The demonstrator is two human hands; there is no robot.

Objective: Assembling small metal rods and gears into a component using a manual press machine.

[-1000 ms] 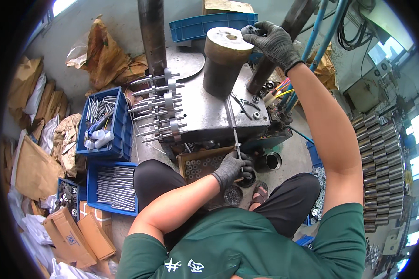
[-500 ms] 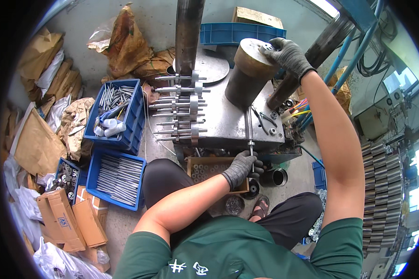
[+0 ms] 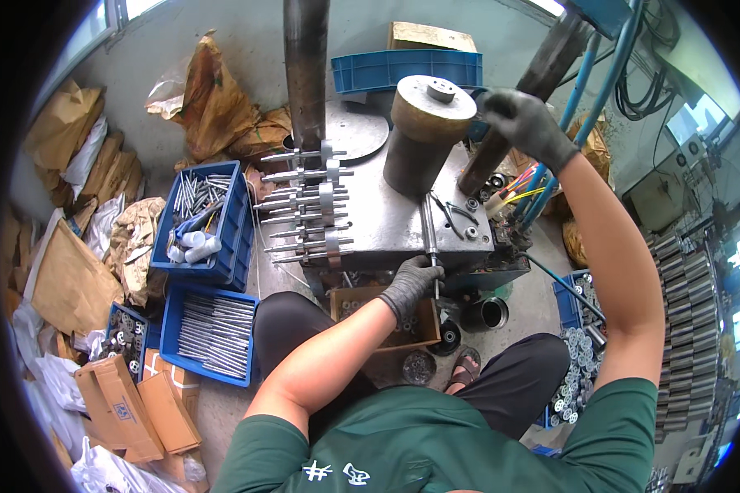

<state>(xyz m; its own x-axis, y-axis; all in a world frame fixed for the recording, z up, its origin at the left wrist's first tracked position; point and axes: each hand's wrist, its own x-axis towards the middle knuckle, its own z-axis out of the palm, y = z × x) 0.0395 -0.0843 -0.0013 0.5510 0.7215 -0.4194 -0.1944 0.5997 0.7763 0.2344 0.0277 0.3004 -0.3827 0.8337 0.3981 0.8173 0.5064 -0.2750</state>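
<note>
My left hand point(image 3: 411, 287), in a dark grey glove, is closed around the lower end of a metal shaft point(image 3: 430, 234). The shaft lies over the front edge of a steel plate point(image 3: 370, 234), its far end close to the foot of a thick metal cylinder point(image 3: 419, 160). On the cylinder's wide top sits a small round metal piece with holes point(image 3: 441, 89). My right hand point(image 3: 524, 123), gloved too, is raised just right of that top, apart from it. Motion smears its fingers. Black-handled pliers point(image 3: 455, 218) rest on the plate beside the shaft.
Several shafts with discs point(image 3: 325, 205) line the plate's left edge. Blue bins of metal rods point(image 3: 214, 329) stand at left, near cardboard point(image 3: 119, 407). A dark post point(image 3: 306, 74) and a slanted one point(image 3: 543, 78) rise behind. A wooden box point(image 3: 370, 296) sits below the plate.
My right hand has let go of the round piece on the cylinder top and moved right and away. My left hand still grips the shaft. The whole view has shifted a little.
</note>
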